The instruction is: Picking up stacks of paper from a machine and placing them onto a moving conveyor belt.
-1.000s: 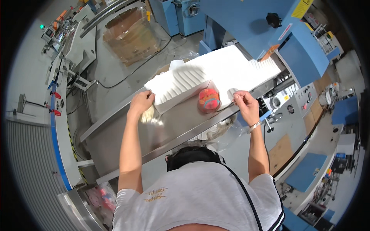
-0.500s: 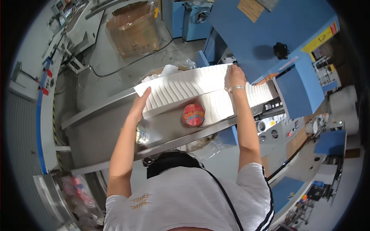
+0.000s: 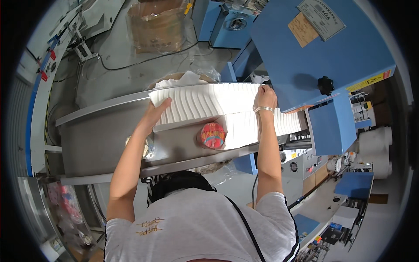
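A long row of white folded paper tissues (image 3: 196,101) stands on edge along the far side of a metal trough (image 3: 100,144). At its left end, my left hand (image 3: 156,112) is closed round the row, thumb on the near face. My right hand (image 3: 265,98) is closed on its right end, beside the blue machine; the fingertips are partly hidden. More white folded tissues (image 3: 242,131) lie in the trough below my right hand and run toward the machine. A round container with a red printed top (image 3: 213,135) touches their left edge. A clear round object (image 3: 148,147) sits partly behind my left forearm.
The large blue machine (image 3: 305,65) with a black knob (image 3: 325,85) stands at the right end of the trough. Beyond the far rim are a bag-lined container with white paper (image 3: 179,81) and a large cardboard box (image 3: 157,28). A black cable (image 3: 135,59) crosses the floor.
The whole view has shifted and turned slightly. Both hands keep their hold on the ends of the tissue row, which shows little movement relative to the trough.
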Demonstrator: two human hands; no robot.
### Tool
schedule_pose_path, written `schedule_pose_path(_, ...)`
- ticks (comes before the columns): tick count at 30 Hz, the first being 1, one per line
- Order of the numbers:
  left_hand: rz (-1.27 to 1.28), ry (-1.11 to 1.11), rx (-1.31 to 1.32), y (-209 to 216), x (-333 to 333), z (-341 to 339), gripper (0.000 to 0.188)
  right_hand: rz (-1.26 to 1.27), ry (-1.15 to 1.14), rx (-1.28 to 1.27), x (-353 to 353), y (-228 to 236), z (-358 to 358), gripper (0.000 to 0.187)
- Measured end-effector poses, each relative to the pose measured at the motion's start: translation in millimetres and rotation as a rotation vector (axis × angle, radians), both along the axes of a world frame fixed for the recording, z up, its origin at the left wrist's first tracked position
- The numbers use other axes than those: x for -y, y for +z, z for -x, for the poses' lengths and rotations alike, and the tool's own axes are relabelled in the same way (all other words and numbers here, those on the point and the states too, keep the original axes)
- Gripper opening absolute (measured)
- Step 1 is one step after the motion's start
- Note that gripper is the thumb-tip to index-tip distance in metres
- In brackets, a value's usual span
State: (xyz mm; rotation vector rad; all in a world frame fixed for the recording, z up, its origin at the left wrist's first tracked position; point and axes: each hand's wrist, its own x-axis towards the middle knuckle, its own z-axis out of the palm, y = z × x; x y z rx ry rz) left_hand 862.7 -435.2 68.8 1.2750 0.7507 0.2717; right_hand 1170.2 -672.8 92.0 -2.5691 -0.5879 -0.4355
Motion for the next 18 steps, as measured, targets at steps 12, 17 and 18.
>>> schedule_pose_path(12, -0.057, 0.051, -0.051, 11.3, 2.2, -0.3, 0.071, 0.022, -0.087, -0.017, -4.1, -2.0, 0.0, 0.017)
schedule_pose_path(17, -0.031, 0.024, -0.040, 12.5, 1.0, -0.5, 0.068, 0.013, -0.074, -0.071, 0.3, 2.5, -0.7, 0.017)
schedule_pose_path(18, -0.041, 0.023, -0.043, 12.3, 0.9, -0.4, 0.070, 0.037, 0.004, -0.091, 4.9, 1.3, -4.3, 0.016)
